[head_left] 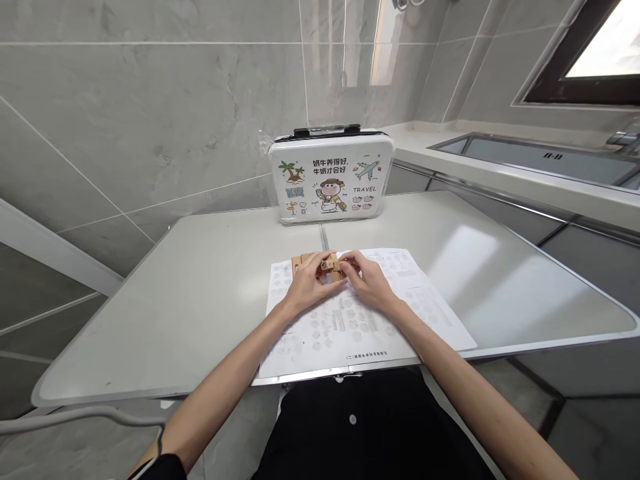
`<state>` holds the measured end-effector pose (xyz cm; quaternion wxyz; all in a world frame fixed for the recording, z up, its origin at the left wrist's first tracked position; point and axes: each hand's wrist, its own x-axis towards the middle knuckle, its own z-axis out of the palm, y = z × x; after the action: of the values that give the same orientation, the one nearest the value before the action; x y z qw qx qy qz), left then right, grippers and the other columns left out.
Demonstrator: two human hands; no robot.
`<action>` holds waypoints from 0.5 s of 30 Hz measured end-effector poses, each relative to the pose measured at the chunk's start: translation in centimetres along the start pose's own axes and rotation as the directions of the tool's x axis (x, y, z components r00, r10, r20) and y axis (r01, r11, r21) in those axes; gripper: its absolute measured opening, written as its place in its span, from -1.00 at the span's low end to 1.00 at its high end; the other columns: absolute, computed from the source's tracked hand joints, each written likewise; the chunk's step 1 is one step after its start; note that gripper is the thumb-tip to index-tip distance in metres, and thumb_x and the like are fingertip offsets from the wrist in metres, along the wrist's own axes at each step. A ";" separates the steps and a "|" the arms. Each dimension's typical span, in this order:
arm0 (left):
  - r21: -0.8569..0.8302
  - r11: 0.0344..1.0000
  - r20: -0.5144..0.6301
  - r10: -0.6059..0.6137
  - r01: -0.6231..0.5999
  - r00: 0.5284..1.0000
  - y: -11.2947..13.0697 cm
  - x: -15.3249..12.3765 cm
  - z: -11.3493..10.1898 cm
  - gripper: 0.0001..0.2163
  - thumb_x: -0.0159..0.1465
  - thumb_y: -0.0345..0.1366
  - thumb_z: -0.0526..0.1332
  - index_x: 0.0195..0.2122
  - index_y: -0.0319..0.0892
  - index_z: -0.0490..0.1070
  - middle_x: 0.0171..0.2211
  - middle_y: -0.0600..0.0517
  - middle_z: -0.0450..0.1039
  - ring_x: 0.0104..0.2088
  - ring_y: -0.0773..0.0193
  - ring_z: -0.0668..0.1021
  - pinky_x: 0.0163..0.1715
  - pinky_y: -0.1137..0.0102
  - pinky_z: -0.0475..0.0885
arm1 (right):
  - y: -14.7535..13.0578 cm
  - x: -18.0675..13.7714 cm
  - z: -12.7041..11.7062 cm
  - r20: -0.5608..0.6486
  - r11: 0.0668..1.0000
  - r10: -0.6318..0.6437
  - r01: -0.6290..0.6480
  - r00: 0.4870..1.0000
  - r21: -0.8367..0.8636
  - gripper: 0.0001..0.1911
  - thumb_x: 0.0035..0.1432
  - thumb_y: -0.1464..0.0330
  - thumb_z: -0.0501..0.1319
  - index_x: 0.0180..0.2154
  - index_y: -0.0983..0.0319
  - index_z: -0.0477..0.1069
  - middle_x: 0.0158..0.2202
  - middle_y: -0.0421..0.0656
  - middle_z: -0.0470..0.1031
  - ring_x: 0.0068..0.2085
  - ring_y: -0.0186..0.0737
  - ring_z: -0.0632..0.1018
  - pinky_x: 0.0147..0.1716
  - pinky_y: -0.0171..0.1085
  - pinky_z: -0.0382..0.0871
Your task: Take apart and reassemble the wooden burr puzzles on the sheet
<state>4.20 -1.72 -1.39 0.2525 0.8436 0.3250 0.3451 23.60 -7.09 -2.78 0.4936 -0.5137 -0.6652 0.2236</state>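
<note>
Both my hands meet over a small cluster of wooden blocks (327, 264) at the far end of a printed sheet (350, 327) with block diagrams. My left hand (310, 283) curls its fingers round the blocks from the left. From the right, my right hand (365, 279) pinches the same cluster with fingers bent. Further wooden pieces (299, 261) lie flat on the sheet just behind my left hand. How the blocks join is hidden by my fingers.
The sheet lies on a white folding table (200, 300) with a seam down its middle. A white case (330, 177) printed with cartoon travel pictures stands upright at the table's far edge against the grey tiled wall. A counter with a sink (540, 160) runs along the right.
</note>
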 end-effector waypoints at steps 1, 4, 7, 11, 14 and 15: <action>-0.017 1.000 -0.004 -0.014 0.014 1.000 0.0 0.0 0.0 -0.44 0.24 -0.05 0.48 0.23 -0.02 0.42 0.02 -0.05 0.54 -0.04 0.07 0.57 -0.12 0.24 0.57 | 0.0 0.1 -0.1 -0.011 0.999 0.021 -0.021 1.000 0.026 -0.69 0.54 0.10 0.01 -0.01 0.13 0.39 -0.40 -0.22 0.53 -0.40 -0.16 0.51 -0.29 -0.21 0.35; -0.123 0.990 0.001 -0.075 0.075 0.997 0.2 0.1 0.0 -0.38 0.22 -0.04 0.50 0.27 -0.05 0.41 0.00 -0.08 0.54 -0.07 0.08 0.60 -0.17 0.25 0.61 | 0.2 0.4 -0.2 -0.017 0.992 0.086 -0.084 0.996 0.097 -0.59 0.56 0.05 -0.08 0.07 0.14 0.39 -0.46 -0.26 0.48 -0.38 -0.15 0.53 -0.28 -0.21 0.37; -0.272 0.950 0.035 -0.150 0.154 0.988 0.6 0.1 -0.1 -0.33 0.20 -0.05 0.51 0.30 -0.07 0.38 0.01 -0.11 0.54 -0.11 0.10 0.66 -0.13 0.22 0.64 | 0.5 0.7 -0.2 0.052 0.978 0.128 -0.135 0.990 0.162 -0.57 0.48 -0.04 0.05 -0.02 0.14 0.45 -0.38 -0.23 0.53 -0.36 -0.17 0.51 -0.29 -0.22 0.38; -0.423 0.888 0.126 -0.141 0.182 0.982 1.0 0.2 -0.5 -0.34 0.21 -0.13 0.51 0.32 -0.01 0.36 0.12 -0.12 0.53 0.02 0.08 0.66 0.07 0.16 0.61 | 0.4 1.0 -0.4 0.152 0.943 0.182 -0.216 0.972 0.252 -0.45 0.41 -0.16 0.07 -0.32 0.15 0.39 -0.50 -0.26 0.40 -0.47 -0.23 0.39 -0.40 -0.25 0.31; -0.460 0.872 0.174 -0.094 0.166 0.980 1.2 0.1 -0.7 -0.35 0.25 -0.18 0.49 0.35 0.05 0.33 0.17 -0.10 0.50 0.08 0.08 0.64 0.17 0.13 0.56 | 0.0 1.0 -0.6 0.216 0.900 0.220 -0.283 0.951 0.331 -0.39 0.37 -0.22 0.09 -0.42 0.15 0.33 -0.55 -0.28 0.30 -0.52 -0.28 0.32 -0.48 -0.26 0.25; -0.461 0.872 0.184 -0.084 0.162 0.979 1.2 0.1 -0.8 -0.34 0.25 -0.19 0.48 0.35 0.07 0.32 0.18 -0.09 0.49 0.09 0.09 0.64 0.18 0.13 0.55 | -0.2 0.9 -0.6 0.232 0.882 0.232 -0.305 0.945 0.359 -0.39 0.35 -0.22 0.11 -0.43 0.16 0.33 -0.56 -0.29 0.29 -0.53 -0.29 0.30 -0.50 -0.27 0.24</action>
<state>4.14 -2.25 -0.07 0.4974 0.7584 0.2629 0.3291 24.10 -6.44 -1.97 0.4870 -0.4698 -0.5718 0.4638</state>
